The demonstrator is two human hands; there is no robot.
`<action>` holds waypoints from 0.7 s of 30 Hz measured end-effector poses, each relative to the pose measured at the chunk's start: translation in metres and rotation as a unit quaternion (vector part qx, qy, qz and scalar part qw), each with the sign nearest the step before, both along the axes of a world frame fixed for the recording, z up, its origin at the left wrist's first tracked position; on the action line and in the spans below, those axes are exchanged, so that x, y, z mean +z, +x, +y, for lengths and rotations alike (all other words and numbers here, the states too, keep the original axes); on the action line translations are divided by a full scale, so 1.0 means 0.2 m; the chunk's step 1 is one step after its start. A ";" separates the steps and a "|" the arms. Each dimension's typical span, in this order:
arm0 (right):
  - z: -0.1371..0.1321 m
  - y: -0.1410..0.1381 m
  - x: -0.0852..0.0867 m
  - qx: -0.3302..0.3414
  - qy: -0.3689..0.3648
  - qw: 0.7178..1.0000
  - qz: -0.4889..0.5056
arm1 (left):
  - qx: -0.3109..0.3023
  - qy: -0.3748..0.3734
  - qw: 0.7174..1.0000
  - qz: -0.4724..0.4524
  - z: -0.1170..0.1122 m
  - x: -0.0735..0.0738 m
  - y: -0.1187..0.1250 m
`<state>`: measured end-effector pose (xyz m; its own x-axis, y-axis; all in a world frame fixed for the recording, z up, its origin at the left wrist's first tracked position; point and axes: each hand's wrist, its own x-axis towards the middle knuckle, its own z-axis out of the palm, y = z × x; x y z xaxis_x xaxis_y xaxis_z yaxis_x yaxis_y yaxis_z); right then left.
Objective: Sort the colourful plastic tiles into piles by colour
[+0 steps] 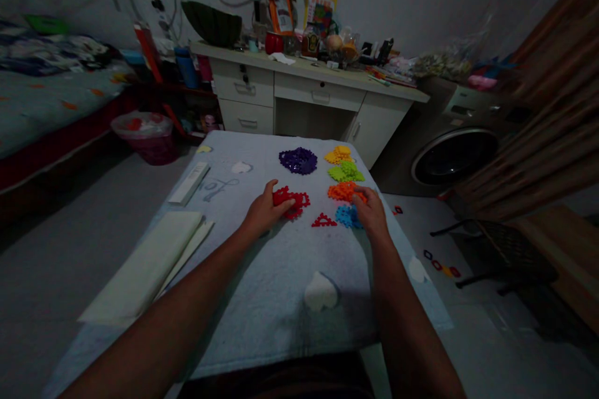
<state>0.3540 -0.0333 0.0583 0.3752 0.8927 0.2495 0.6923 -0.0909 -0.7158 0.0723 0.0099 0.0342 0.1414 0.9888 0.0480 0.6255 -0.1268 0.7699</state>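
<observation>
Red pile point(294, 201) of small plastic interlocking pieces sits right under the left hand point(264, 212). Fingers are curled down onto the pile's near edge w/ thumb raised; can't tell if they pinch a piece or just press. Right hand point(372, 212) is palm-down, fingers bent, tips touching the orange pile point(341, 190) just ahead of it, w/ the blue pile point(347, 216) against its inner side; grip not visible, can't tell. Small red triangle point(324, 221) lies btwn the two hands, touching neither. Beyond the right hand's fingertips: green pile point(346, 171), then yellow pile point(339, 153). Purple pile point(298, 160) is ahead of the left hand, apart from it. All rest on the pale blue cloth-covered tabletop point(281, 287). White heart-shaped piece point(321, 292) lies nearer the body, btwn the forearms.
</observation>
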 end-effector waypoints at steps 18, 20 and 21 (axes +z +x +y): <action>-0.14 -0.12 -0.14 0.029 -0.156 0.981 -0.114 | 0.025 0.140 0.986 0.089 -0.11 -0.15 0.07; -0.12 -0.23 -0.13 0.081 -0.132 0.982 -0.111 | 0.001 0.135 0.985 0.103 -0.12 -0.16 0.07; -0.11 -0.28 -0.13 0.103 -0.126 0.981 -0.109 | -0.010 0.135 0.985 0.109 -0.12 -0.16 0.06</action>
